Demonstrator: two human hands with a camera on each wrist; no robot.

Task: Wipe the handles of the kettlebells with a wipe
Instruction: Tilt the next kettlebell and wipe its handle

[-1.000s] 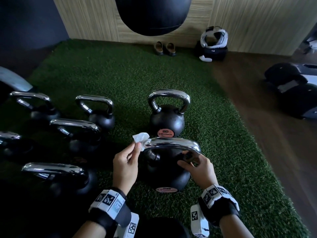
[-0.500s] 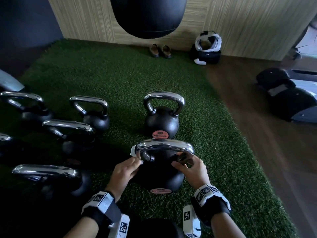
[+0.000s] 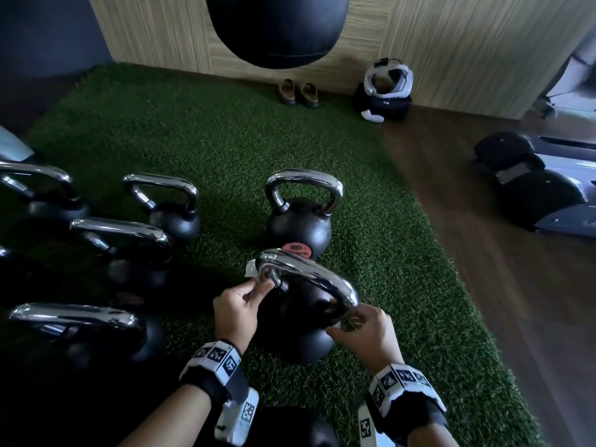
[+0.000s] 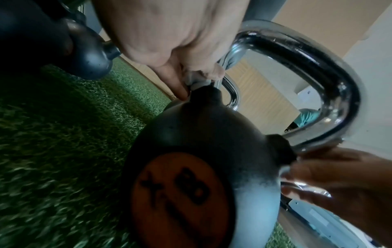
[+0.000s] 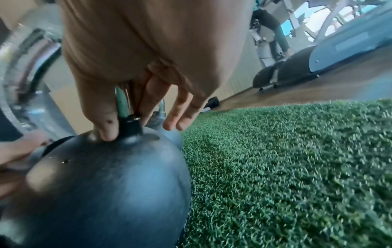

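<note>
A black kettlebell point(image 3: 296, 327) with a chrome handle point(image 3: 309, 274) stands on green turf right in front of me. My left hand point(image 3: 261, 290) pinches a white wipe point(image 3: 251, 269) around the handle's left leg, just above the ball. In the left wrist view the wipe point(image 4: 198, 82) is bunched between my fingertips point(image 4: 180, 90) at the leg's base, above the orange label point(image 4: 180, 201). My right hand point(image 3: 342, 324) grips the handle's right leg; in the right wrist view thumb point(image 5: 104, 120) and forefinger clasp that leg point(image 5: 124, 102) where it meets the ball point(image 5: 101, 184).
A second kettlebell point(image 3: 300, 221) marked 20 stands just behind, and several more point(image 3: 167, 204) line the left. A black punching bag point(image 3: 277, 27) hangs overhead. Shoes point(image 3: 298, 93) and a bag with headgear point(image 3: 385, 91) sit by the wall. Exercise machines point(image 3: 532, 188) stand on the wooden floor at right.
My left hand has slid the wipe from the handle's top left corner down onto its left leg. The kettlebell has turned, so its handle now runs diagonally. My right hand keeps its hold.
</note>
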